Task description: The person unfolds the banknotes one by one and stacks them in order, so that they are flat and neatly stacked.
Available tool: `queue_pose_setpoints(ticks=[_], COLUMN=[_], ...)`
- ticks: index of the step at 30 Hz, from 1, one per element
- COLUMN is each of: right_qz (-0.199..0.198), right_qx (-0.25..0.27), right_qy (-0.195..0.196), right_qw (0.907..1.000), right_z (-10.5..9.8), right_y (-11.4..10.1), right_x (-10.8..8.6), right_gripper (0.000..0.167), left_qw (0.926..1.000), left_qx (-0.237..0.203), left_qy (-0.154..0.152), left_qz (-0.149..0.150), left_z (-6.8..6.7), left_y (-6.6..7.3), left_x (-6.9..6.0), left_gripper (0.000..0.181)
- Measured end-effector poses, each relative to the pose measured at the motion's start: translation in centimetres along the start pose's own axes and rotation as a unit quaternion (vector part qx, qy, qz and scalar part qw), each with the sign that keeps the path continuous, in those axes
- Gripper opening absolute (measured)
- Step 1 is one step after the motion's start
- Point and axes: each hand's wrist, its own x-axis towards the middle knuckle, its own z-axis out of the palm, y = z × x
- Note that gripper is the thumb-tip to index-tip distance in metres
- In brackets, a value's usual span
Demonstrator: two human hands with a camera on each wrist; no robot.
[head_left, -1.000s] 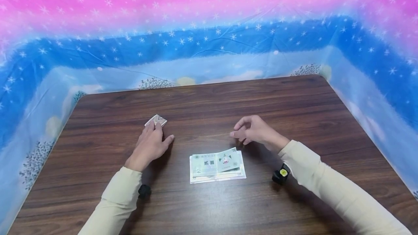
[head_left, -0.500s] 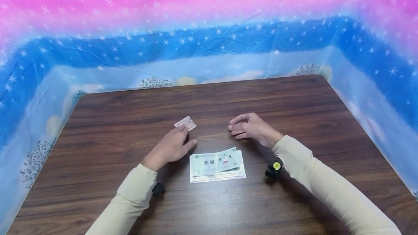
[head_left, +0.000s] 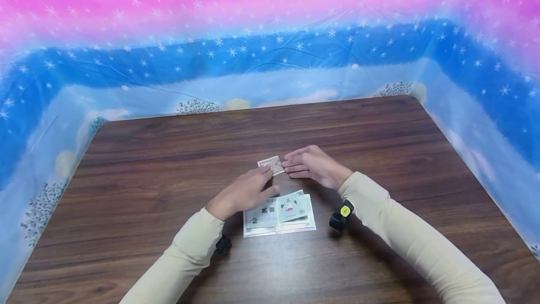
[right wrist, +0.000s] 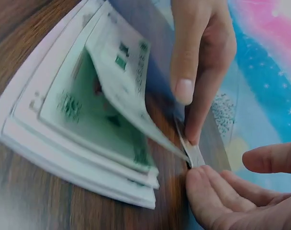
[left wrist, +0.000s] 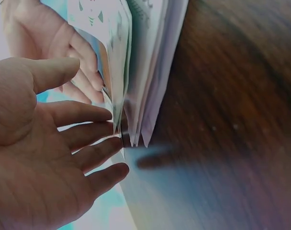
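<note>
A small note-like paper with a pinkish-brown print (head_left: 270, 162) lies flat on the table, beyond the bigger stack. The fingertips of my left hand (head_left: 244, 191) rest on its near left part, the thumb held apart from it. At the paper's right edge, my right hand (head_left: 316, 167) touches it with its fingertips; the right wrist view shows that thumb (right wrist: 267, 158) standing away. Just nearer lies a stack of pale green play banknotes (head_left: 278, 222), creased at the middle, partly under the left thumb in the head view. The stack's upper note (right wrist: 119, 62) curls up.
The dark wood-grain table (head_left: 168, 144) reaches out on every side of the hands. Behind it and along its sides hangs a pink and blue cloth (head_left: 211, 64) with snowflakes. A black wrist device with a yellow spot (head_left: 341, 217) sits at the right wrist.
My left hand has slid the small paper to the right across the table, from the left side to the middle. My right hand has moved left and now meets the paper. The stack stays put.
</note>
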Motion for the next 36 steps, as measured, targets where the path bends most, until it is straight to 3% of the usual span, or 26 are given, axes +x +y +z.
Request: queue_pose_setpoints(ticks=[8,13,16,18,20,22,24,25,27,29,30,31,33,36], right_qz=[0.002,-0.004,-0.003,-0.008,-0.018,-0.03,-0.04,-0.043,-0.048,-0.048,-0.047,-0.046,-0.049,-0.057], right_qx=[0.081,0.057,0.021,0.01,0.01,0.02,0.029,0.036,0.049,0.061,0.066,0.068,0.063,0.039], right_qy=[0.029,0.074,0.102,0.116,0.121,0.117,0.108,0.104,0.09,0.077,0.071,0.066,0.059,0.057], right_qw=[0.9963,0.9956,0.9946,0.9932,0.9924,0.9925,0.9929,0.993,0.9935,0.994,0.9942,0.9945,0.995,0.996], right_z=[0.4,0.8,1.0,1.0,1.0,1.0,1.0,1.1,1.2,1.3,1.4,1.6,1.8,2.1], right_y=[0.4,1.1,1.2,1.1,0.8,0.4,0.1,0.0,-0.2,-0.2,-0.2,-0.2,-0.1,-0.1], right_x=[0.4,0.9,0.9,0.9,0.6,0.2,-0.3,-0.6,-1.0,-1.5,-1.6,-1.8,-2.0,-2.4], right_gripper=[0.042,0.036,0.034,0.034,0.033,0.032,0.03,0.028,0.025,0.023,0.022,0.022,0.023,0.026], left_qw=[0.9992,0.9979,0.9954,0.9905,0.9814,0.9639,0.9315,0.9075,0.8479,0.7922,0.7754,0.7639,0.7508,0.7452], left_qx=[-0.038,-0.059,-0.08,-0.098,-0.123,-0.183,-0.296,-0.362,-0.485,-0.57,-0.591,-0.604,-0.617,-0.626], left_qy=[0.006,0.009,0.043,0.094,0.147,0.19,0.202,0.2,0.19,0.184,0.185,0.188,0.195,0.193], left_qz=[0.009,0.024,0.031,0.024,-0.004,-0.039,-0.065,-0.077,-0.096,-0.116,-0.124,-0.129,-0.134,-0.123], left_z=[0.3,0.4,0.5,0.5,0.5,0.5,0.4,0.3,0.2,0.1,0.0,-0.1,-0.2,-0.4], left_y=[0.1,0.4,0.3,0.1,-0.1,-0.3,-0.4,-0.4,-0.5,-0.4,-0.4,-0.3,-0.2,-0.1], left_x=[-0.2,-0.2,-0.3,-0.5,-0.6,-0.7,-0.6,-0.5,-0.3,-0.2,-0.2,-0.3,-0.4,-0.7], left_gripper=[0.059,0.054,0.039,0.031,0.029,0.038,0.045,0.046,0.043,0.04,0.038,0.037,0.036,0.036])
